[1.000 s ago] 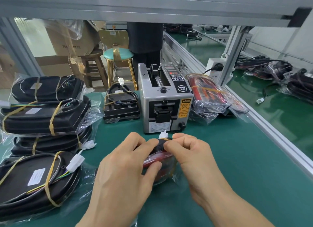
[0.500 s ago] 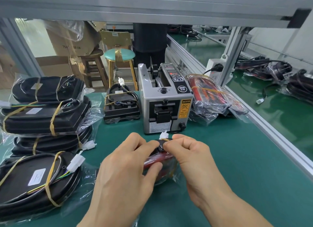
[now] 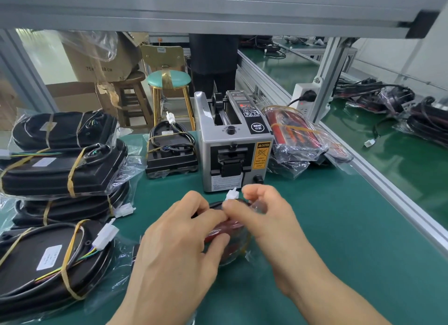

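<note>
A small red lamp part in a clear plastic bag lies on the green mat in front of me, mostly hidden by my hands. My left hand grips it from the left, thumb under and fingers over its top. My right hand pinches the bag's top just below a white wire connector that sticks up from the part; its other fingers are loosely curled and blurred.
A grey tape dispenser machine stands just behind my hands. Stacked bagged black parts fill the left side. A black unit sits beside the machine, bagged red parts to its right. An aluminium rail borders the mat.
My right hand has lifted and opened slightly, sliding its pinch up toward the white connector. My left hand keeps its hold on the bagged part.
</note>
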Demonstrator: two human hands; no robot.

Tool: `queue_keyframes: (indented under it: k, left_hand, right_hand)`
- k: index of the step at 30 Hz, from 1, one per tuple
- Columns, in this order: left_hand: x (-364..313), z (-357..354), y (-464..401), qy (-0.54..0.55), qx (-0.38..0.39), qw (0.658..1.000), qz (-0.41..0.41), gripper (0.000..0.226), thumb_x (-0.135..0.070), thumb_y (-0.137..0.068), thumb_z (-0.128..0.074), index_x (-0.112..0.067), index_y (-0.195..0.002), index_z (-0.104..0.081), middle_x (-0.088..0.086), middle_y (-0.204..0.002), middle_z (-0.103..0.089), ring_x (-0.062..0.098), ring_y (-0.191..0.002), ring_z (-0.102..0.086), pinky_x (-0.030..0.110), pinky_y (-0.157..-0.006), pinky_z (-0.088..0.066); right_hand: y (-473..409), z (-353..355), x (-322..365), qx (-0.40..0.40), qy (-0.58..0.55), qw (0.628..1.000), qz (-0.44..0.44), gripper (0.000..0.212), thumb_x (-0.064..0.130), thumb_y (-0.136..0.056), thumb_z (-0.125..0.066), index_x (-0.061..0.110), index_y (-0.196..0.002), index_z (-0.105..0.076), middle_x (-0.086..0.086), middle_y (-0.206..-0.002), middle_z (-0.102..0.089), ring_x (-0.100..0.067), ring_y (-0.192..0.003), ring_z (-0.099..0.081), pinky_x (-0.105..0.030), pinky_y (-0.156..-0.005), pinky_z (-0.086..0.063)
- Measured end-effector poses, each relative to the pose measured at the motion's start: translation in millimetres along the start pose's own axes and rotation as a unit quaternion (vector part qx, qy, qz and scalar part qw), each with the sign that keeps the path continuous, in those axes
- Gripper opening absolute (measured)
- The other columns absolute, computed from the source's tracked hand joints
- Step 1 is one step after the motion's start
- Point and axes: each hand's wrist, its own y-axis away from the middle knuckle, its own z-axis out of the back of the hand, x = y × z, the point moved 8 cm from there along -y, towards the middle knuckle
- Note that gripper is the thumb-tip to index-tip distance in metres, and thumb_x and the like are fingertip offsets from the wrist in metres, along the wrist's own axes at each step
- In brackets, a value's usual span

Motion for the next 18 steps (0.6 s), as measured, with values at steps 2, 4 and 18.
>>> queue_keyframes:
  k: [2, 4, 18]
  left_hand:
    - [0.7, 0.7, 0.4, 0.005, 0.000, 1.000, 0.001, 0.017, -0.031, -0.064, -0.069, -0.029, -0.081, -0.071, -0.011, -0.077, -0.053, 0.007, -0.059, -0.043, 0.025, -0.045, -0.045]
    - [0.7, 1.5, 1.0, 0.001, -0.002, 1.000, -0.002, 0.022, -0.033, -0.065, -0.068, -0.030, -0.087, -0.071, -0.013, -0.079, -0.054, 0.005, -0.059, -0.047, 0.026, -0.047, -0.047]
    - [12.0, 10.5, 2.2, 0.042, -0.027, 0.997, -0.062, 0.021, -0.035, -0.080, -0.066, -0.036, -0.099, -0.074, -0.017, -0.101, -0.061, 0.007, -0.082, -0.062, 0.024, -0.070, -0.048]
  right_hand:
    - [-0.9, -0.9, -1.9, -0.008, 0.030, 1.000, 0.007, 0.017, 0.020, -0.077, -0.068, 0.027, -0.090, -0.061, 0.003, -0.095, -0.063, -0.010, -0.080, -0.059, -0.030, -0.074, -0.050]
    - [-1.7, 0.9, -4.6, -0.010, 0.012, 1.000, 0.006, 0.011, 0.022, -0.079, -0.064, 0.027, -0.088, -0.061, 0.000, -0.092, -0.061, -0.013, -0.077, -0.056, -0.035, -0.074, -0.049]
    - [-5.8, 4.4, -19.5, 0.268, 0.005, 0.962, 0.061, 0.068, 0.029, -0.068, -0.080, 0.037, -0.127, -0.047, 0.020, -0.126, -0.060, -0.001, -0.120, -0.054, -0.021, -0.098, -0.042]
